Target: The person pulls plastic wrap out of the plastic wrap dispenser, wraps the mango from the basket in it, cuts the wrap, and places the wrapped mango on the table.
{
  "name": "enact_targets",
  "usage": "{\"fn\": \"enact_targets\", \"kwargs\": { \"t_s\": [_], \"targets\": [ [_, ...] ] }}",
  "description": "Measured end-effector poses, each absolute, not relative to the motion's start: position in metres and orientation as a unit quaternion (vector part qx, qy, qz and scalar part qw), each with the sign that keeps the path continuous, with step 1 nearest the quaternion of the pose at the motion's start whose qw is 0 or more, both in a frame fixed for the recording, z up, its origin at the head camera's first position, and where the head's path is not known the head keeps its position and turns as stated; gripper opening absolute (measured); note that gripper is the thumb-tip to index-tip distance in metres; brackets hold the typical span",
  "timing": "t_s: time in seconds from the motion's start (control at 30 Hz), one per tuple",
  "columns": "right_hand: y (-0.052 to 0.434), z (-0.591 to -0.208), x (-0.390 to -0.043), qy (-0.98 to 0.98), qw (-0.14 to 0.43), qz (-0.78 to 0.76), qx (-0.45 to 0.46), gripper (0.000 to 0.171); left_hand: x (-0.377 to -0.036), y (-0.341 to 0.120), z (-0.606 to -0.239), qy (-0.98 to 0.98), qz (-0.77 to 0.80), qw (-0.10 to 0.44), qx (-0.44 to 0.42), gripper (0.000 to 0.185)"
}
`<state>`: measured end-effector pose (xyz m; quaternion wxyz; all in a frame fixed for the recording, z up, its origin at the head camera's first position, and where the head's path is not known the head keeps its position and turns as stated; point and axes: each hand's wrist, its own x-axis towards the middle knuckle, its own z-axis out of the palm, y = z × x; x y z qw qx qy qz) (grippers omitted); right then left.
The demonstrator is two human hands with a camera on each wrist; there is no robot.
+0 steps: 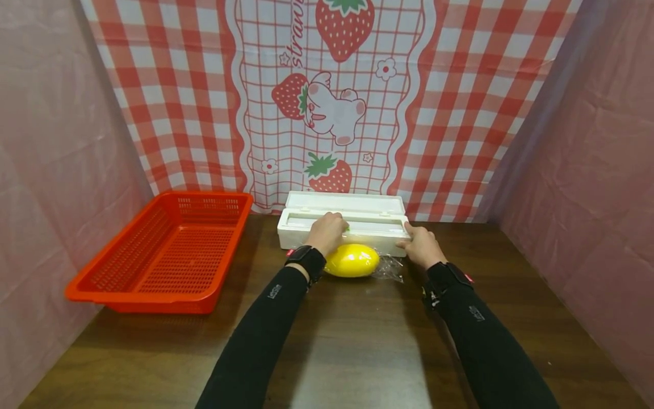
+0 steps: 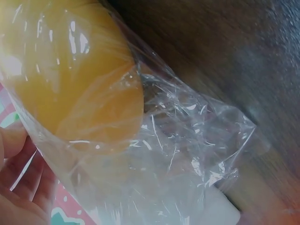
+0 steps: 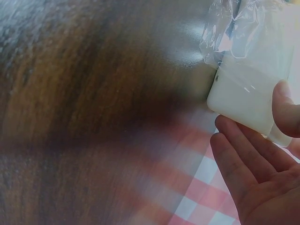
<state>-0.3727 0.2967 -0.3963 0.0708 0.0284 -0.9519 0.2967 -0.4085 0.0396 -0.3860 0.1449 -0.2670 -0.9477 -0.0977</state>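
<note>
1. A person in black sleeves [image 1: 258,335] reaches both bare arms across a dark wooden table [image 1: 357,335].
2. A glossy yellow oval object [image 1: 352,261] is just in front of a long white box [image 1: 380,242], near the middle. Clear plastic film [image 1: 391,269] covers it, with a crumpled loose end spreading rightward against the box.
3. The left hand [image 1: 327,232] is over the box's front edge, just beyond the yellow object's left end. Its fingers are bent; whether they hold anything cannot be told, even from the left wrist view.
4. The right hand [image 1: 423,246] touches the box's right end. Its thumb and fingers are set wide, the thumb along one side and the fingers, nearly straight, by the corner.
5. The box's white lid [image 1: 344,201] is raised at the back, leaving a long opening on top.
6. To the left is a red-orange perforated plastic basket [image 1: 158,304], well apart from the hands.
7. Behind hangs a red-and-white checked cloth [image 1: 184,85] printed with strawberries; pale pink curtains [image 1: 51,142] enclose both sides.
</note>
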Motion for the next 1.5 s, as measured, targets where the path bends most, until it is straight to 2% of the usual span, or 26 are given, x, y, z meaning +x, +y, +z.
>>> {"fn": "enact_targets", "kwargs": {
  "t_s": [0.37, 0.77, 1.0, 1.23, 1.5],
  "targets": [
    [0.299, -0.399, -0.375, -0.954, 0.073, 0.289, 0.031, 0.072, -0.412, 0.034, -0.389, -0.935, -0.095, 0.186, -0.287, 0.024],
    [0.300, -0.402, -0.377, -0.955, 0.069, 0.289, 0.026, 0.072, -0.412, 0.029, -0.389, -0.946, -0.101, 0.151, -0.269, 0.026],
    [0.299, -0.401, -0.375, -0.955, 0.069, 0.288, 0.028, 0.072, -0.412, 0.024, -0.390, -0.942, -0.097, 0.166, -0.273, 0.023],
    [0.299, -0.400, -0.374, -0.953, 0.070, 0.292, 0.027, 0.072, -0.412, 0.021, -0.389, -0.948, -0.112, 0.150, -0.257, 0.027],
    [0.298, -0.400, -0.373, -0.954, 0.071, 0.291, 0.027, 0.072, -0.412, 0.015, -0.390, -0.945, -0.112, 0.163, -0.261, 0.026]
  ]
}}
